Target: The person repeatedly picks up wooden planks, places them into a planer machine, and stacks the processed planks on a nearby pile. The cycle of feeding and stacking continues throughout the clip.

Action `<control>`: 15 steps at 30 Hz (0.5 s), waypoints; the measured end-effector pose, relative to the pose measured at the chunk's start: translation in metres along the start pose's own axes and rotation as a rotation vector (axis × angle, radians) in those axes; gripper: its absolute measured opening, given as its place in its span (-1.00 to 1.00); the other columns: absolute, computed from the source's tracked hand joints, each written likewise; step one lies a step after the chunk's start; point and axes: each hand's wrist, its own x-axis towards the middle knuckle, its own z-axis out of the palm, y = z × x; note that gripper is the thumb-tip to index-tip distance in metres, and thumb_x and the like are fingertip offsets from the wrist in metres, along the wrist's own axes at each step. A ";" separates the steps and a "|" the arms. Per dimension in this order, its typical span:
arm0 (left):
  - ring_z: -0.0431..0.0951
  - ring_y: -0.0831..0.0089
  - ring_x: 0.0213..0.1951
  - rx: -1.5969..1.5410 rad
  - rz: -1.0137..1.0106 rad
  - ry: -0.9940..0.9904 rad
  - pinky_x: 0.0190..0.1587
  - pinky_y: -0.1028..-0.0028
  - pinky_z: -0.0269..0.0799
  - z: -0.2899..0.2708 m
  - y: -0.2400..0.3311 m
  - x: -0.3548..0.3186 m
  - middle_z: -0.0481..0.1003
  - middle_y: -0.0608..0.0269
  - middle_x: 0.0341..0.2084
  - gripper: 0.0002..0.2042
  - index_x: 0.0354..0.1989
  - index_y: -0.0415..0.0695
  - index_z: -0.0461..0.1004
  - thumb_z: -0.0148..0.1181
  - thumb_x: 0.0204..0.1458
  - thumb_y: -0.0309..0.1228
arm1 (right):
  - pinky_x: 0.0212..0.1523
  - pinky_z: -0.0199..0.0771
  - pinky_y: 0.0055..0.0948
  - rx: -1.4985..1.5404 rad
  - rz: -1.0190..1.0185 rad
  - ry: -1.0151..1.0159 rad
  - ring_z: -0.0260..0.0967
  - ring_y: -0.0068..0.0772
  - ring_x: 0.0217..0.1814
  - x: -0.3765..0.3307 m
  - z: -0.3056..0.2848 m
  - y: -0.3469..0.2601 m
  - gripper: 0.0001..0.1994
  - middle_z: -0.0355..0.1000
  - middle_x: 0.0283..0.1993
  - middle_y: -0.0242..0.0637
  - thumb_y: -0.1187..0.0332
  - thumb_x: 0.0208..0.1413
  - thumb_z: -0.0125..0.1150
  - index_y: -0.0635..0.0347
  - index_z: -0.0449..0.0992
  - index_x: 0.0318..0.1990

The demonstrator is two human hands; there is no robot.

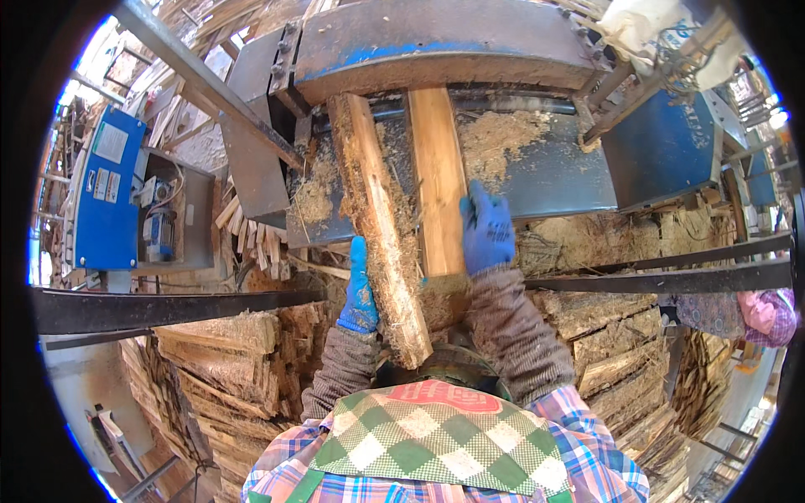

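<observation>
In the head view, the person is standing at a blue metal sawing machine [436, 42] and feeding two pieces of wood along its sawdust-covered steel table [553, 180]. The left hand [360, 289], in a blue work glove, is lying flat and open against the left side of a rough, bark-edged slab of pale wood [381, 226], which is running at a slight slant from the machine housing back toward the person's body. The right hand [486, 228], gloved the same way, is pressing with spread fingers on the right edge of a smooth, squared plank of yellow-brown wood [438, 176]; it is resting on the plank rather than closing around it. The two pieces are lying side by side, close together near the machine and drawing apart toward the person.

To do this step well, I judge that both palms should be keeping steady, even pressure, holding each piece flat on the table so that neither twists. The fingers are best kept on the outer sides, well apart from the gap between the pieces. Stacks of split offcuts [226, 369] are piled below on both sides, so footing deserves care.
</observation>
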 end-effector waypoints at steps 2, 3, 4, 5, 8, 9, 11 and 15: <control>0.49 0.10 0.24 -0.103 -0.016 -0.102 0.25 0.02 0.53 -0.004 0.001 0.000 0.33 0.05 0.37 -0.24 0.52 -0.03 0.12 -0.04 0.30 0.22 | -0.18 0.54 -0.14 0.055 0.064 0.018 0.49 -0.02 -0.20 0.028 0.015 -0.003 -0.64 0.49 -0.17 0.04 0.20 0.43 0.03 0.13 0.52 0.25; 0.52 0.13 0.21 -0.038 0.043 -0.035 0.23 0.06 0.54 -0.004 0.001 -0.001 0.38 0.06 0.33 -0.26 0.50 -0.05 0.17 -0.02 0.30 0.20 | -0.05 0.55 -0.13 0.100 0.200 -0.025 0.50 0.05 -0.11 0.042 0.018 -0.009 -0.63 0.49 -0.11 0.04 0.19 0.42 0.05 0.15 0.52 0.23; 0.55 0.17 0.17 0.031 0.095 0.023 0.21 0.11 0.55 0.001 0.002 -0.004 0.43 0.07 0.29 -0.28 0.48 -0.06 0.21 0.00 0.30 0.18 | 0.01 0.53 -0.13 0.149 0.224 0.043 0.49 0.07 -0.05 0.053 0.027 -0.002 -0.63 0.48 -0.06 0.04 0.19 0.41 0.06 0.16 0.53 0.22; 0.56 0.19 0.18 0.069 0.154 0.063 0.22 0.14 0.54 -0.003 0.000 -0.002 0.44 0.08 0.28 -0.30 0.47 -0.06 0.23 0.02 0.31 0.15 | 0.07 0.52 -0.13 0.199 0.241 0.124 0.48 0.08 0.00 0.068 0.032 0.010 -0.63 0.47 0.00 0.04 0.19 0.40 0.07 0.16 0.53 0.22; 0.49 0.23 0.26 0.138 0.099 0.130 0.29 0.19 0.48 -0.001 0.014 -0.018 0.39 0.13 0.34 -0.36 0.49 -0.05 0.21 -0.01 0.36 0.07 | 0.18 0.47 -0.12 0.290 0.268 0.121 0.44 0.06 0.12 0.073 0.036 0.015 -0.64 0.43 0.13 0.03 0.20 0.38 0.10 0.14 0.54 0.21; 0.46 0.24 0.29 0.151 0.050 0.133 0.32 0.19 0.45 0.002 0.023 -0.026 0.36 0.15 0.37 -0.37 0.50 -0.04 0.20 -0.03 0.38 0.04 | 0.20 0.45 -0.12 0.312 0.266 0.089 0.43 0.04 0.16 0.073 0.031 0.010 -0.64 0.42 0.17 0.03 0.21 0.37 0.11 0.13 0.54 0.21; 0.38 0.28 0.35 0.272 0.205 0.041 0.33 0.19 0.44 -0.063 0.012 -0.028 0.24 0.21 0.45 -0.39 0.53 0.04 0.13 -0.10 0.41 0.05 | 0.20 0.46 -0.15 0.459 0.170 0.004 0.45 -0.08 0.16 0.052 0.024 0.004 -0.61 0.44 0.15 0.01 0.18 0.37 0.15 0.24 0.54 0.20; 0.39 0.30 0.34 0.227 0.204 0.113 0.35 0.23 0.41 -0.052 0.014 -0.047 0.29 0.17 0.41 -0.37 0.52 -0.04 0.15 -0.12 0.41 0.07 | 0.30 0.42 -0.24 1.142 0.449 -0.482 0.34 -0.17 0.33 -0.059 -0.018 -0.039 -0.29 0.40 0.28 -0.06 0.19 0.32 0.26 0.28 0.13 0.50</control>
